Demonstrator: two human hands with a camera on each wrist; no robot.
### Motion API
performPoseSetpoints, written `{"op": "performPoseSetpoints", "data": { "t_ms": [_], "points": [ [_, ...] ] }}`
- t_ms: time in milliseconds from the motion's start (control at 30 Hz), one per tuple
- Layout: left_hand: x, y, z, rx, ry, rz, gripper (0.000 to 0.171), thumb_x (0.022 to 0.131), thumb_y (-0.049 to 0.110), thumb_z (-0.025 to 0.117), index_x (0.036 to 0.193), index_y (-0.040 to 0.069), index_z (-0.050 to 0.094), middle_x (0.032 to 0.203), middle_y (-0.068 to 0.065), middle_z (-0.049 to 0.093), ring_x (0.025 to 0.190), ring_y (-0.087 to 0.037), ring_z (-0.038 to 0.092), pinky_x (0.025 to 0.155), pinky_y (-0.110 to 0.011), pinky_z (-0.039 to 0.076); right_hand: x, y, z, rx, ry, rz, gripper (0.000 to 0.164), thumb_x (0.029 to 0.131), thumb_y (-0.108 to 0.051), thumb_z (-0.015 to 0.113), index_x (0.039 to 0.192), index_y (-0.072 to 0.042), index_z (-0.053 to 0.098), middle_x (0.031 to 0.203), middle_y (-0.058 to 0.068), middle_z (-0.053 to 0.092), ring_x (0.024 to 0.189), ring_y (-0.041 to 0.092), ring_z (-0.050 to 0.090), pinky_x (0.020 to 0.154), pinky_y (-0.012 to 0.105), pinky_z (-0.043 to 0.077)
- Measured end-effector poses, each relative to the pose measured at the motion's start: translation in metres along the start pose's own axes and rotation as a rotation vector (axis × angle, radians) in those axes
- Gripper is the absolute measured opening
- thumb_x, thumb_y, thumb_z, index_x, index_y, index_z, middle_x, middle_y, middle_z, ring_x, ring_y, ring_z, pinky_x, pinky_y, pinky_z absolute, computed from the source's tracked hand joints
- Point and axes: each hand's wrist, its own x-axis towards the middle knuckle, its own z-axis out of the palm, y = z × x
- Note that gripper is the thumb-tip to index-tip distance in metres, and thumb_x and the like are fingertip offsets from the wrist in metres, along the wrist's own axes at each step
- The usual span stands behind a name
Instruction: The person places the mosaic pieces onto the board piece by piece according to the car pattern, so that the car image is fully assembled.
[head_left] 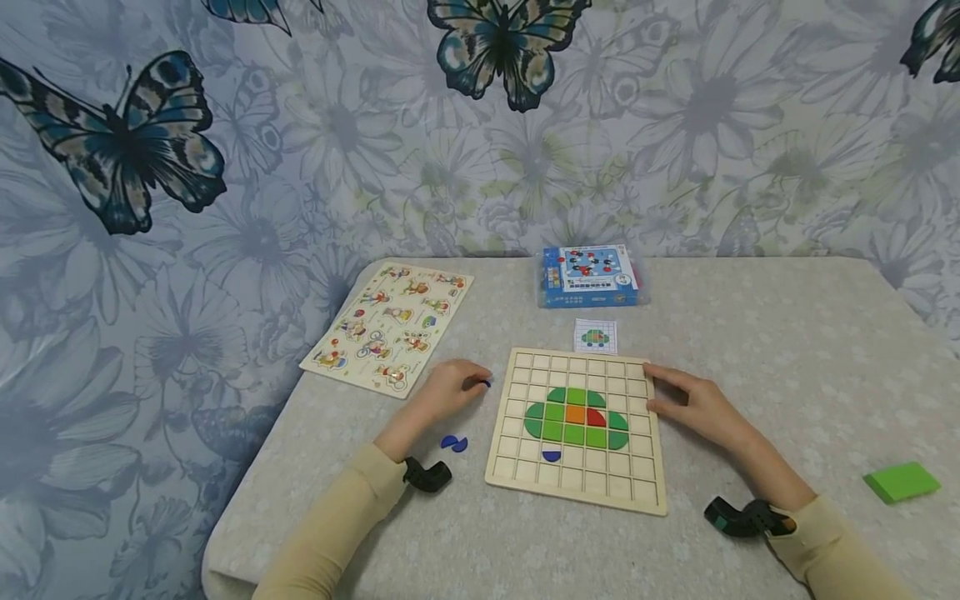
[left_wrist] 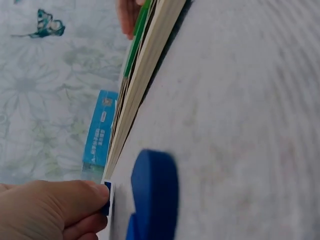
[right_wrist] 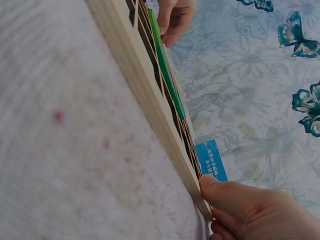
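A wooden grid board [head_left: 581,497] lies on the table with green, orange and red tiles [head_left: 575,414] set in a car-like shape. One blue half-circle piece [head_left: 552,456] sits in a cell below them. Just left of the board, my left hand [head_left: 453,390] pinches a small blue piece [left_wrist: 106,200] between thumb and fingers; its full outline is hidden. My right hand [head_left: 701,407] holds the board's right edge near the far corner, thumb on top. Two loose blue half-circle pieces [head_left: 459,446] lie close to the left wrist.
Behind the board lies a pattern card [head_left: 596,336] with a similar car picture, and beyond it a blue box [head_left: 589,277]. An illustrated wooden board [head_left: 390,327] rests at the table's left edge. A green block [head_left: 902,482] is far right.
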Motion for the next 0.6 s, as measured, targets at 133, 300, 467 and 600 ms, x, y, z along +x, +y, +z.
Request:
{"op": "performPoseSetpoints", "data": {
  "t_ms": [133, 300, 467, 600],
  "points": [
    [0.004, 0.019, -0.002, -0.045, -0.027, 0.043, 0.020, 0.089, 0.012, 0.067, 0.108, 0.006, 0.071, 0.100, -0.004, 0.070, 0.091, -0.015, 0.064, 0.081, -0.029, 0.051, 0.000, -0.001, 0.000, 0.002, -0.002, -0.003, 0.059, 0.087, -0.023, 0.071, 0.136, 0.001, 0.049, 0.138, 0.023, 0.045, 0.127, 0.043, 0.038, 0.101, 0.056, 0.033],
    [0.005, 0.057, 0.000, -0.132, -0.064, 0.200, 0.021, 0.089, 0.012, 0.067, 0.108, 0.004, 0.071, 0.099, -0.003, 0.069, 0.090, -0.014, 0.063, 0.078, -0.026, 0.051, -0.001, -0.001, 0.000, -0.003, -0.005, -0.002, 0.058, 0.087, -0.023, 0.071, 0.136, 0.001, 0.049, 0.138, 0.022, 0.045, 0.127, 0.043, 0.038, 0.101, 0.056, 0.033],
    [0.005, 0.084, 0.011, -0.112, -0.156, 0.334, 0.020, 0.090, 0.015, 0.066, 0.108, 0.007, 0.072, 0.103, -0.001, 0.069, 0.096, -0.012, 0.061, 0.084, -0.021, 0.047, 0.000, 0.001, 0.001, -0.024, 0.009, -0.016, 0.059, 0.086, -0.023, 0.071, 0.136, 0.000, 0.050, 0.137, 0.021, 0.046, 0.126, 0.042, 0.039, 0.100, 0.056, 0.034],
    [0.003, 0.093, 0.019, -0.058, -0.217, 0.351, 0.020, 0.091, 0.016, 0.065, 0.109, 0.011, 0.071, 0.105, 0.000, 0.068, 0.099, -0.011, 0.060, 0.089, -0.019, 0.045, 0.000, 0.002, 0.001, -0.026, 0.010, -0.016, 0.059, 0.086, -0.024, 0.071, 0.136, 0.000, 0.050, 0.137, 0.022, 0.046, 0.127, 0.042, 0.039, 0.100, 0.056, 0.034]
  ]
}}
